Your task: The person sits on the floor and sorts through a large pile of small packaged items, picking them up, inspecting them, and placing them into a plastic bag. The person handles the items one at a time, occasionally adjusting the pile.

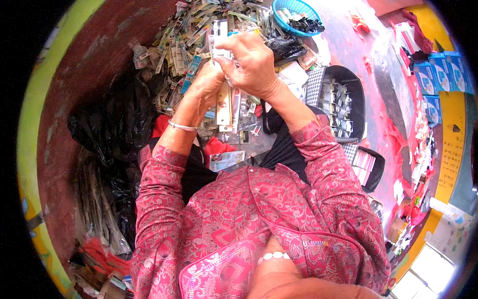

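Here, left hand, right hand at package, far edge protruding, pile near.

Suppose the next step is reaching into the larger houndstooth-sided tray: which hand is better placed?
Probably the right hand: it is nearer the tray, which lies to its right. The left hand is farther off, with the right wrist between. Both hands meet at a slim package, though.

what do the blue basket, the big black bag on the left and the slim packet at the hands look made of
Blue basket: probably plastic, smooth, going by its even colour and openwork wall. Big black bag: likely thin plastic film, with glossy creases. Slim packet: perhaps clear plastic and card, pale and shiny, but fingers hide much of it.
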{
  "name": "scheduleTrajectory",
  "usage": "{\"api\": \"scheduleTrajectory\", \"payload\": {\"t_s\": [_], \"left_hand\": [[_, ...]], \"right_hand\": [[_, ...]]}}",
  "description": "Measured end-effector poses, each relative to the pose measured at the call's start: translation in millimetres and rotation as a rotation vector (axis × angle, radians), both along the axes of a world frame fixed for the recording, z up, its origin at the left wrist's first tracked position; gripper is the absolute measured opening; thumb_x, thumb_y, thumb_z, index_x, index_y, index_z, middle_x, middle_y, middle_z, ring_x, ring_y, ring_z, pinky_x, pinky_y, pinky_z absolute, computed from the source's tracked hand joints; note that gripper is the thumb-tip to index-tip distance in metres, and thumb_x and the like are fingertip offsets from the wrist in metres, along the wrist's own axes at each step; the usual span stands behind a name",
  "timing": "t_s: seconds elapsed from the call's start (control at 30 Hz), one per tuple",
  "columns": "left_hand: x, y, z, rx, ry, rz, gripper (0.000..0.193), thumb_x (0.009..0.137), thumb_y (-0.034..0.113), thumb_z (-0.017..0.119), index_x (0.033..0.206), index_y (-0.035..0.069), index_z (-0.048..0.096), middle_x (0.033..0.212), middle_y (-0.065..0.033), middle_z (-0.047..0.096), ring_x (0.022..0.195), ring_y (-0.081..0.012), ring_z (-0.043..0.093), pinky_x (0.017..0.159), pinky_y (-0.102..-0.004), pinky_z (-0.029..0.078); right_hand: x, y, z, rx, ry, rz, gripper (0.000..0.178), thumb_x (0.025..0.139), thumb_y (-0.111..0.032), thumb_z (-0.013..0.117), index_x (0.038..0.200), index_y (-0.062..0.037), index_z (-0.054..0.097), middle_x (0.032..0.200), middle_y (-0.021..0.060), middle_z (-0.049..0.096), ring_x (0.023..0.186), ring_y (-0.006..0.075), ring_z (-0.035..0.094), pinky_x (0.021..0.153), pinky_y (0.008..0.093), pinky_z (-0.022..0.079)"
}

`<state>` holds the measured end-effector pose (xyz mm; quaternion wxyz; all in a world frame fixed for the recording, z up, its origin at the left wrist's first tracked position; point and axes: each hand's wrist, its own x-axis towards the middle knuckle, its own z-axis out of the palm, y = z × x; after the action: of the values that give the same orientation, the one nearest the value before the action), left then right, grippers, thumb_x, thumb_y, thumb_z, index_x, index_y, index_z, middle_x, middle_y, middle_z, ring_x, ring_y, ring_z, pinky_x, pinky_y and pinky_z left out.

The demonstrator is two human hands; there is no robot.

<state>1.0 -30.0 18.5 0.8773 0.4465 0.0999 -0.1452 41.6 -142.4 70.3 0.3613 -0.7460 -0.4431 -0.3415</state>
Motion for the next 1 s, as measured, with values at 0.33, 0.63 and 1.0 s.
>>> {"api": "scheduleTrajectory", "payload": {"t_s": [0.33,0.63,1.0], "left_hand": [[-13,6,9,-0.072,0.072,-0.180,0.038,0.064,0.004,0.067,0.099,-0.002,0.052,0.086,-0.0137,0.061,0.072,-0.0168,0.061,0.065,-0.0290,0.051],[-9,-3,13,0.152,-0.031,0.058,0.030,0.067,0.008,0.064,0.094,0.000,0.056,0.080,-0.0043,0.059,0.066,-0.0127,0.056,0.060,-0.0248,0.046],[-12,7,20,0.163,-0.148,-0.173,0.041,0.064,0.005,0.061,0.103,0.001,0.049,0.090,-0.0045,0.057,0.078,-0.0127,0.056,0.069,-0.0255,0.047]], "right_hand": [[71,-47,8,-0.080,-0.284,-0.494,0.015,0.080,-0.017,0.046,0.074,-0.0050,0.053,0.067,0.0137,0.053,0.062,0.0313,0.053,0.055,0.0401,0.044],[23,-32,-3,0.013,1.015,-0.228,0.044,0.070,-0.044,0.065,0.064,-0.0007,0.060,0.061,0.0074,0.058,0.056,0.0116,0.052,0.056,0.0266,0.043],[23,-23,-18,-0.232,1.064,-0.120,0.041,0.059,-0.038,0.072,0.064,0.0001,0.057,0.062,0.0127,0.057,0.057,0.0189,0.055,0.055,0.0305,0.044]]}}
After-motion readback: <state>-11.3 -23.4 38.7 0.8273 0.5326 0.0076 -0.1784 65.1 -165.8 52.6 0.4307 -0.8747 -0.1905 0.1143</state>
